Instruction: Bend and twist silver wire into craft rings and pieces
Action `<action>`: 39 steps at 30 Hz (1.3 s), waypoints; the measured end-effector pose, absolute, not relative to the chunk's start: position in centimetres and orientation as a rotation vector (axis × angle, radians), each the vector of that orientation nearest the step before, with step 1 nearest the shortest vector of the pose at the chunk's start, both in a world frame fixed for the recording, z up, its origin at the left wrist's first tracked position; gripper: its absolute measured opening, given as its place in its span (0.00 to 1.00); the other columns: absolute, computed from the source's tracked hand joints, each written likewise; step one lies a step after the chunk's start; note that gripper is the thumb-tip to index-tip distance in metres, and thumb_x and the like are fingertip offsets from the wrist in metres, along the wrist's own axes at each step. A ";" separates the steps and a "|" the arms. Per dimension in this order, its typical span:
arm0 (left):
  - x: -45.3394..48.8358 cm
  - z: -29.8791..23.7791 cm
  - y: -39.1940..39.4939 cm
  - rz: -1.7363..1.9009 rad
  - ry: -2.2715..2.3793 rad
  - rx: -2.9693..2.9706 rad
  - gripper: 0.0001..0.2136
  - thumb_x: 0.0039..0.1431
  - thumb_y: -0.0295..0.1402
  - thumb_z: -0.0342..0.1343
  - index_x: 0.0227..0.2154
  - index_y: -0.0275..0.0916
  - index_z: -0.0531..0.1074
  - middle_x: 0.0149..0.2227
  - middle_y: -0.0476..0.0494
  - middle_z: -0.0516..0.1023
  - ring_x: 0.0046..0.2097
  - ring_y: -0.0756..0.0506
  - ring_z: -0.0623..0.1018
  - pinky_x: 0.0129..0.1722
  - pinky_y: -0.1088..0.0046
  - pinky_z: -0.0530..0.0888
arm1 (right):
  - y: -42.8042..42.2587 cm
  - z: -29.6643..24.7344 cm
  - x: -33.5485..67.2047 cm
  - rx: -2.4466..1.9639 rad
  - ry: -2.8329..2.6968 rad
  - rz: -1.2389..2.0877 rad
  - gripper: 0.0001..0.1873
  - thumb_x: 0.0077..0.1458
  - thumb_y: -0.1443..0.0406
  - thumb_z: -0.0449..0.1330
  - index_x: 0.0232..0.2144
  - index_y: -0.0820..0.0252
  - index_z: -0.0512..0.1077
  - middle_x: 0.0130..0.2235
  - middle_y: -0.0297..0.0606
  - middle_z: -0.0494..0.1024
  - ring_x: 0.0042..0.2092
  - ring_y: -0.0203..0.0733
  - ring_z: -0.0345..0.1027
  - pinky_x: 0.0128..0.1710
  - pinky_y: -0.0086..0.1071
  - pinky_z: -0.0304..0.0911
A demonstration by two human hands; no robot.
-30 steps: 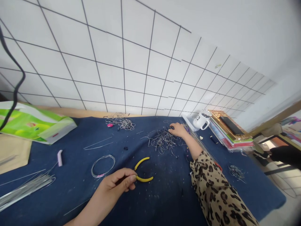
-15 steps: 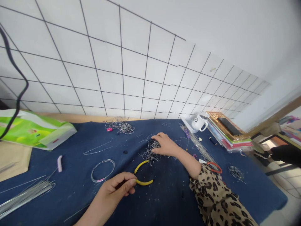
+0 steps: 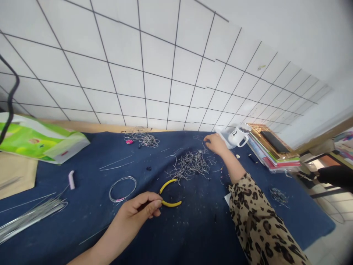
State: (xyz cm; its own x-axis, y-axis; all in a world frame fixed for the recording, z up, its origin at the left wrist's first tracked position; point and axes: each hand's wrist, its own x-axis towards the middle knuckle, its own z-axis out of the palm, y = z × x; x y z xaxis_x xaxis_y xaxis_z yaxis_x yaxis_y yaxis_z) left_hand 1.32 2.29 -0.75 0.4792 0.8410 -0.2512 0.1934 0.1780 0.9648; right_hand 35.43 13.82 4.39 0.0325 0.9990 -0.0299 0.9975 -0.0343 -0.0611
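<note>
Head view: the left hand [image 3: 142,209] has its thumb and forefinger pinched together on the joined end of the yellow pliers [image 3: 171,204], with the metal end hidden by the fingers. The pliers' 2 handles are spread wide in a curve and point right, away from the fingertips; the long axis runs roughly left to right, tilted a little toward the wall. They sit in front of the near edge of a loose wire heap [image 3: 190,165], the upper handle's tip close against it in this view. The right hand [image 3: 216,143] reaches past that heap with its fingers bent and fingertips turned down and left, just beside some fine loose wire; whether they grasp any of it, I cannot tell. A leopard-print sleeve [image 3: 259,217] covers that forearm. Left of the pliers lies a wire ring [image 3: 109,193] with a pink band, then a purple piece [image 3: 71,180] and a wire bundle [image 3: 30,219]. A second tangle [image 3: 145,139] lies near the wall. Beyond the right hand stand a white mug [image 3: 237,137] and a book stack [image 3: 275,163], all on dark blue cloth [image 3: 198,232].
</note>
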 end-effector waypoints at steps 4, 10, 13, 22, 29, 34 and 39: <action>1.2 -0.9 2.3 0.586 1.006 1.339 0.12 0.52 0.42 0.53 0.31 0.38 0.73 0.26 0.47 0.75 0.30 0.47 0.73 0.31 0.74 0.69 | 13.6 4.7 35.2 -2.242 -2.139 0.032 0.17 0.54 0.65 0.53 0.47 0.59 0.68 0.46 0.47 0.69 0.51 0.52 0.57 0.49 0.44 0.53; 1.0 -1.2 2.3 0.581 1.000 1.348 0.12 0.53 0.42 0.53 0.32 0.38 0.73 0.26 0.47 0.75 0.30 0.47 0.73 0.32 0.74 0.69 | 9.6 3.1 30.0 -1.811 -2.571 0.345 0.36 0.42 0.52 0.62 0.54 0.46 0.59 0.56 0.38 0.61 0.56 0.53 0.51 0.49 0.43 0.55; 1.0 -1.2 2.2 0.582 0.991 1.354 0.12 0.54 0.42 0.52 0.32 0.38 0.73 0.26 0.47 0.75 0.30 0.48 0.73 0.31 0.75 0.69 | 8.8 2.1 29.1 -1.804 -2.665 0.363 0.37 0.38 0.52 0.65 0.52 0.46 0.61 0.56 0.39 0.60 0.56 0.56 0.49 0.46 0.44 0.57; 1.0 -1.1 2.1 0.606 0.968 1.360 0.12 0.54 0.40 0.52 0.34 0.38 0.73 0.26 0.47 0.75 0.30 0.48 0.72 0.31 0.75 0.69 | 11.1 1.4 32.8 -2.111 -2.261 0.052 0.14 0.51 0.75 0.49 0.35 0.57 0.70 0.41 0.44 0.69 0.48 0.50 0.58 0.42 0.38 0.56; 1.0 -1.1 2.0 0.605 0.970 1.348 0.11 0.54 0.40 0.52 0.33 0.38 0.73 0.26 0.48 0.74 0.30 0.48 0.72 0.31 0.75 0.69 | 12.8 1.5 35.2 -2.046 -1.961 0.219 0.09 0.50 0.70 0.53 0.34 0.57 0.70 0.36 0.38 0.72 0.40 0.43 0.64 0.42 0.37 0.57; 0.9 -1.4 2.1 0.598 0.955 1.349 0.11 0.55 0.40 0.52 0.34 0.39 0.73 0.26 0.48 0.74 0.30 0.48 0.72 0.32 0.75 0.69 | 13.7 1.8 35.5 -1.837 -1.780 0.523 0.10 0.52 0.64 0.54 0.38 0.59 0.69 0.33 0.36 0.74 0.34 0.38 0.67 0.33 0.31 0.63; 0.9 -1.4 2.2 0.582 0.958 1.344 0.12 0.55 0.41 0.52 0.34 0.38 0.72 0.26 0.48 0.74 0.30 0.49 0.72 0.31 0.75 0.68 | 14.1 2.1 35.4 -1.637 -1.570 0.763 0.13 0.53 0.61 0.53 0.41 0.59 0.66 0.39 0.40 0.74 0.38 0.38 0.69 0.29 0.29 0.67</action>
State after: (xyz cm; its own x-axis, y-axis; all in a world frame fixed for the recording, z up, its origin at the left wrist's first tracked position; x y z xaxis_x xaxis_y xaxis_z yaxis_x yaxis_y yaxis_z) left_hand 0.94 2.18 -1.41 0.5169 0.8224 -0.2377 0.1683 0.1746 0.9701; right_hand 35.35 14.08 2.13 0.0781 0.9946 0.0681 0.5608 0.0127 -0.8279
